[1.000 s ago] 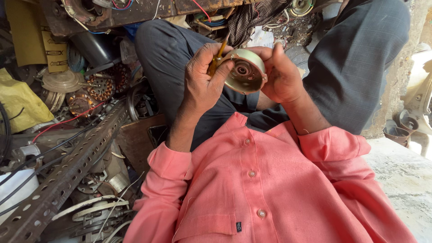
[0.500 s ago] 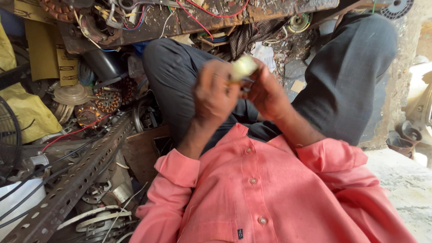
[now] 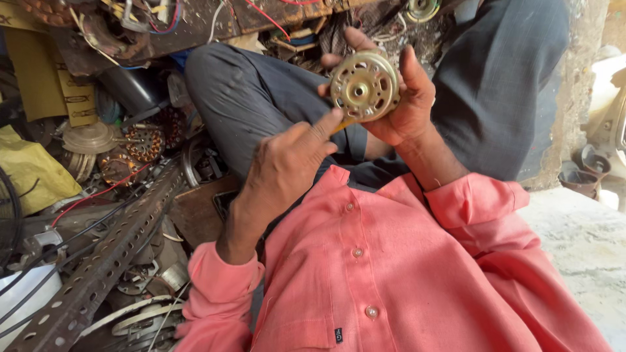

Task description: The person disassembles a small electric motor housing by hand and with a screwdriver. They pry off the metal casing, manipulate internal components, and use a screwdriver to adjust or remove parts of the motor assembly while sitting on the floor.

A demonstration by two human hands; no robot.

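My right hand (image 3: 398,98) grips a round brass-coloured motor end cover (image 3: 364,87), its slotted outer face turned toward me. My left hand (image 3: 287,163) is just below and left of it, fingers closed around a thin yellow-handled tool (image 3: 343,122) whose tip touches the cover's lower edge. Most of the tool is hidden in my fist. Both arms wear pink shirt sleeves, and my grey-trousered knees (image 3: 261,98) rise behind the hands.
A slotted steel angle bar (image 3: 111,261) runs diagonally at the left over scrap: copper-wound motor stators (image 3: 140,146), wires, metal discs, a yellow cloth (image 3: 29,173). A wooden bench edge with cables (image 3: 215,19) lies above. A concrete slab (image 3: 587,241) is at the right.
The cover has been turned so its outer slotted face points at me. My left hand has dropped lower and away from it, and the view has shifted closer.
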